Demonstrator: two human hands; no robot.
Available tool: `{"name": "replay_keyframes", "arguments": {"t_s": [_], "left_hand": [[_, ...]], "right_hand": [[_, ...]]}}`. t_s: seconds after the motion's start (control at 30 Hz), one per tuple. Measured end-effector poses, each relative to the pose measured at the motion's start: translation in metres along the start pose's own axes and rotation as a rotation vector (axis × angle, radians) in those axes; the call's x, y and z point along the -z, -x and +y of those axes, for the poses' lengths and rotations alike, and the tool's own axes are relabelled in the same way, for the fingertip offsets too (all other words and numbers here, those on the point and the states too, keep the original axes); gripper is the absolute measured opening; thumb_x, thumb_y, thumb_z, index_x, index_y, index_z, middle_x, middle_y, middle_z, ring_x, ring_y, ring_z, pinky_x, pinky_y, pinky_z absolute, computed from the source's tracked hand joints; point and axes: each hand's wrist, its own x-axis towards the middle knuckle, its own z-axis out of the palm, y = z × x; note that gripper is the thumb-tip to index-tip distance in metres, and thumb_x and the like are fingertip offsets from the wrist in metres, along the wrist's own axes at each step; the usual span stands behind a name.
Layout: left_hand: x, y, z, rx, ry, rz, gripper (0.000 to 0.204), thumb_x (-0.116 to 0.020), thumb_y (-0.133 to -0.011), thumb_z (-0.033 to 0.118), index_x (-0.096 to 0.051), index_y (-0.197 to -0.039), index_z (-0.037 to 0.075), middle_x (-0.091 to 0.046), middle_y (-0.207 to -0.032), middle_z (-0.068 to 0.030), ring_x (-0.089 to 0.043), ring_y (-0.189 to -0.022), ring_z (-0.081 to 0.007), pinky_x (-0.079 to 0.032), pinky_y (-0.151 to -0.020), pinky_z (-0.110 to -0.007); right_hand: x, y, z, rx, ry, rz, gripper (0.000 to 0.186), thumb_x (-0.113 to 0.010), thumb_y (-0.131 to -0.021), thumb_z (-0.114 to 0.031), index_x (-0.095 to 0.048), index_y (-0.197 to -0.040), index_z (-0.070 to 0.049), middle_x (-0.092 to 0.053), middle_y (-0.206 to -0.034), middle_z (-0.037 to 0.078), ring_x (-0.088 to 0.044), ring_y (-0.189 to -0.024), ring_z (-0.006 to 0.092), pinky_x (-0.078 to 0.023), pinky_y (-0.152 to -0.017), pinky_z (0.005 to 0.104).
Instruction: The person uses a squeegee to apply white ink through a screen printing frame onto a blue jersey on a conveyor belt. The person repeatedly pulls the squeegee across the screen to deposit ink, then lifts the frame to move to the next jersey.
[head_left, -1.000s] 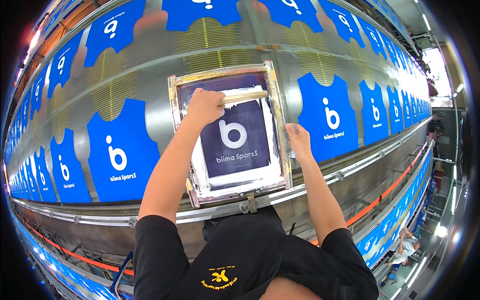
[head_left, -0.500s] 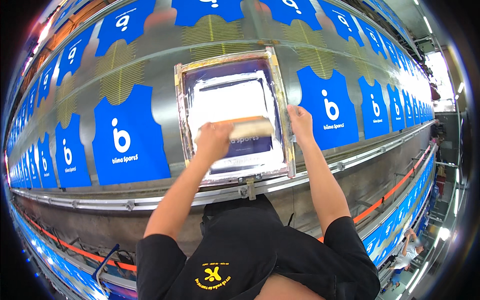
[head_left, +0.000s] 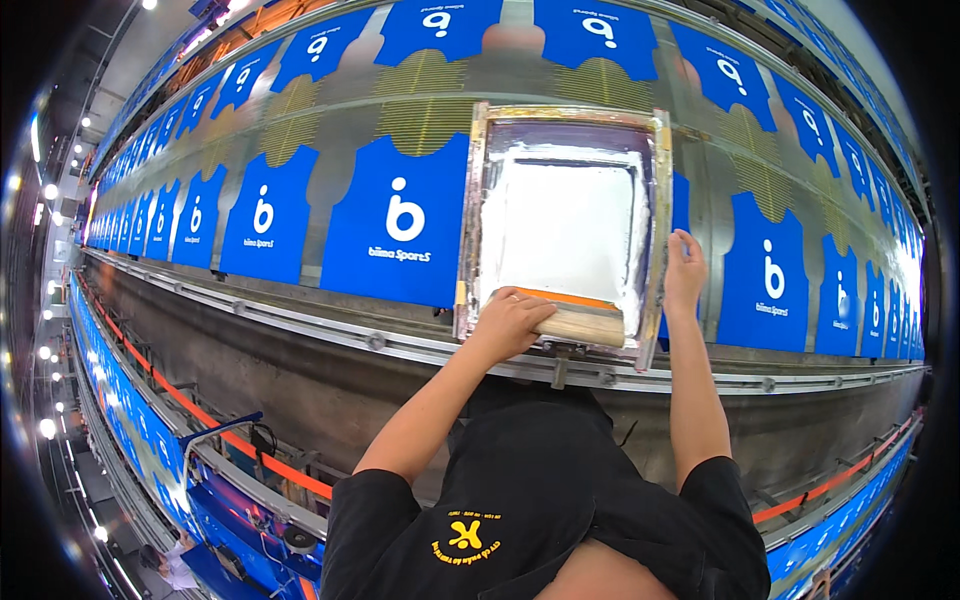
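My left hand (head_left: 515,322) is closed on a wooden squeegee (head_left: 590,326) with an orange blade, lying across the near end of a screen-printing frame (head_left: 463,220). Thick white ink (head_left: 555,220) covers the middle of the mesh, with smeared margins around it. Just outside the frame's right side, my right hand (head_left: 683,265) is open, its fingers loosely bent; whether they touch the frame is unclear. Blue garment panels with white printed logos (head_left: 380,245) lie on either side of the frame on the long metal table (head_left: 330,120), part of one peeking out behind my right hand.
A metal rail (head_left: 410,355) runs along the near edge, with a clamp (head_left: 560,368) below the frame. More blue panels line the far side. An orange rail (head_left: 295,475), another printing line and a co-worker (head_left: 165,560) are at the lower left.
My left hand has pulled the squeegee from the far end toward me, and white ink now hides the screen's logo. My right hand's fingers have loosened. The view has shifted, putting the frame farther right.
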Motion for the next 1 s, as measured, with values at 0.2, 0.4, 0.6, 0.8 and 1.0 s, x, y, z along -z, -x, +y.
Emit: {"name": "replay_keyframes", "arguments": {"t_s": [0.2, 0.4, 0.6, 0.8, 1.0], "left_hand": [[0.083, 0.075, -0.124, 0.130, -0.014, -0.078, 0.052, -0.084, -0.073, 0.014, -0.075, -0.124, 0.013, -0.078, -0.116, -0.0087, -0.070, -0.112, -0.0303, -0.047, -0.107, -0.047], [0.138, 0.137, -0.213, 0.164, -0.012, -0.096, 0.048, -0.072, -0.070, 0.002, -0.078, -0.118, 0.008, -0.078, -0.124, -0.0102, -0.071, -0.114, -0.0309, -0.047, -0.109, -0.049], [0.183, 0.143, -0.242, 0.176, 0.020, -0.261, 0.051, -0.077, -0.073, 0.001, -0.074, -0.123, 0.008, -0.077, -0.123, -0.0146, -0.070, -0.115, -0.0326, -0.047, -0.110, -0.049], [0.203, 0.046, -0.291, 0.054, -0.087, -0.127, 0.040, -0.080, -0.079, 0.005, -0.077, -0.118, 0.007, -0.076, -0.094, -0.0169, -0.070, -0.089, -0.0380, -0.050, -0.101, -0.049], [0.228, -0.058, -0.340, -0.134, -0.014, -0.037, 0.026, -0.079, -0.083, 0.008, -0.079, -0.108, 0.006, -0.072, -0.081, -0.0207, -0.068, -0.079, -0.0424, -0.053, -0.076, -0.049]], "right_hand": [[-0.160, 0.089, -0.013, -0.009, 0.008, -0.047, 0.038, -0.071, -0.103, -0.038, -0.075, -0.119, -0.004, -0.077, -0.111, 0.018, -0.072, -0.102, 0.0304, -0.055, -0.093, 0.0425], [-0.277, 0.163, -0.037, 0.095, 0.083, 0.072, 0.029, -0.073, -0.099, -0.035, -0.076, -0.115, -0.012, -0.077, -0.094, 0.012, -0.072, -0.083, 0.0273, -0.055, -0.076, 0.0407], [-0.306, 0.183, -0.061, -0.151, 0.242, 0.020, 0.032, -0.074, -0.097, -0.039, -0.073, -0.121, -0.020, -0.067, -0.068, 0.007, -0.066, -0.064, 0.0227, -0.050, -0.064, 0.0406], [-0.304, 0.183, -0.056, -0.141, 0.243, -0.019, 0.035, -0.070, -0.096, -0.042, -0.069, -0.125, -0.022, -0.075, -0.081, 0.013, -0.074, -0.079, 0.0342, -0.055, -0.076, 0.0482], [-0.304, 0.177, -0.062, -0.215, 0.304, -0.051, 0.034, -0.070, -0.096, -0.041, -0.069, -0.123, -0.021, -0.075, -0.079, 0.014, -0.074, -0.078, 0.0335, -0.054, -0.074, 0.0466]]}}
